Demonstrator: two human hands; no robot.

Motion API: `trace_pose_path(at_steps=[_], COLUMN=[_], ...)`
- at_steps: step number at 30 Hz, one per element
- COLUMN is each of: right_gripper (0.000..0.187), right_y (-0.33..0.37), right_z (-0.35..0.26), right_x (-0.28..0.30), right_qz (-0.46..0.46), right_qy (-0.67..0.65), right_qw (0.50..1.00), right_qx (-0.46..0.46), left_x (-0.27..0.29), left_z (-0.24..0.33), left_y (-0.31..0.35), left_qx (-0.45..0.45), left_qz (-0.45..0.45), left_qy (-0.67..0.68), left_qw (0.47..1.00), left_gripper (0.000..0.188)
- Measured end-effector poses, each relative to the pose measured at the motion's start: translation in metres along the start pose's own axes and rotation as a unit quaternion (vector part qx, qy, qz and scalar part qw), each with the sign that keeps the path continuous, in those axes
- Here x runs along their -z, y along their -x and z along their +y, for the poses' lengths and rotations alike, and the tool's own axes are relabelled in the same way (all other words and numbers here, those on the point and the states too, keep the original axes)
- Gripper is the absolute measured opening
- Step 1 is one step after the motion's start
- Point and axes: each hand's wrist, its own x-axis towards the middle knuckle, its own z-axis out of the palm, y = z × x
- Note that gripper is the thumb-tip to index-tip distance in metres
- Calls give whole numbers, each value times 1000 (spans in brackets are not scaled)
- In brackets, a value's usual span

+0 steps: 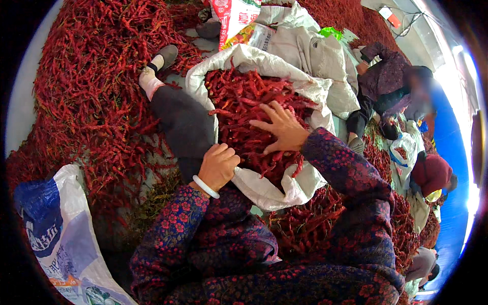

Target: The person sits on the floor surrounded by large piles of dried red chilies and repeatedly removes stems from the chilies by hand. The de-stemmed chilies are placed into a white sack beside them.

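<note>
An open white woven sack (277, 197) stands before me, filled with dried red chili peppers (238, 96). My right hand (282, 127) lies over the peppers inside it, fingers spread, nothing gripped. At the sack's near left rim my left hand (218, 166) is closed in a fist, gripping the edge; the fingertips are hidden. A white bangle (205, 187) circles my left wrist. My dark-trousered leg (184, 114) stretches along the sack's left side.
A large heap of red chilies (96, 76) spreads on the left. A blue and white printed bag (76, 239) lies at lower left. Flattened woven sacks (325, 56) and a red-white printed bag (235, 18) are beyond. A co-worker (384, 76) bends at right, with others farther off.
</note>
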Motion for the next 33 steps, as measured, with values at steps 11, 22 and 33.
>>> trace_pose_path(at_steps=[11,22,33], right_gripper=[45,25,36], right_y=[-52,-114,-44], right_z=[-38,-51,-14], right_x=[-64,-70,51], right_qz=[-35,-112,-101], right_qy=[-94,-190,-452], right_qw=[971,943,879], right_qx=[218,248,110], left_x=[19,30,36], left_z=[24,30,25], left_y=[-6,-1,2], left_qx=[-45,-38,-38], left_qz=[53,31,49], left_qy=[62,85,37], left_qw=[996,995,997], left_gripper=[13,13,13])
